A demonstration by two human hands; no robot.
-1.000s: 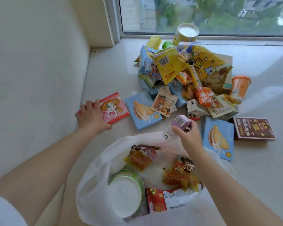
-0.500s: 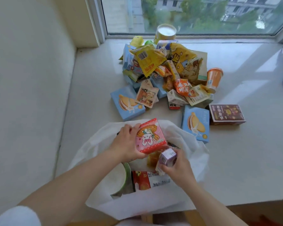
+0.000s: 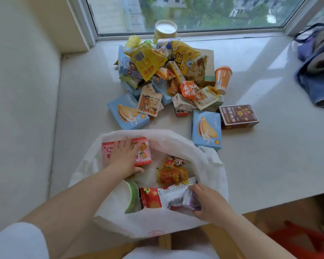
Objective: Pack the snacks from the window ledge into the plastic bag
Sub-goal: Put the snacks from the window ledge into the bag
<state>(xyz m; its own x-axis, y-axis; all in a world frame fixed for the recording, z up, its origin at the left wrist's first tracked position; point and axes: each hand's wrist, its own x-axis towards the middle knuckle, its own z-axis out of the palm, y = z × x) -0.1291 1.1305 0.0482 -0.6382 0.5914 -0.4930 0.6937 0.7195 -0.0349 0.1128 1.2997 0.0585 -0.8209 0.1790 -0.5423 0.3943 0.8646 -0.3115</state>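
Observation:
A white plastic bag (image 3: 211, 161) lies open on the ledge in front of me. My left hand (image 3: 124, 156) holds a pink box (image 3: 144, 156) with a cartoon print inside the bag, at its far left, thumb under the near edge. At the bag's near right, my right hand (image 3: 208, 201) grips a small purple box (image 3: 191, 200). Inside the bag also lie a green-rimmed tub (image 3: 132, 196), a red and white packet (image 3: 163, 198) and orange snack packets (image 3: 173, 173).
A heap of snack packets (image 3: 163, 71) and boxes sits further back by the window, with two blue boxes (image 3: 207, 128), a dark red box (image 3: 238, 116), an orange cup (image 3: 223, 77) and a yellow tub (image 3: 166, 30). Blue cloth (image 3: 318, 71) lies at the right. Wall on the left.
Both hands moved down into the bag: the left hand brought the pink box from above the opening to the bag's far left, the right hand carried the purple box to the near right.

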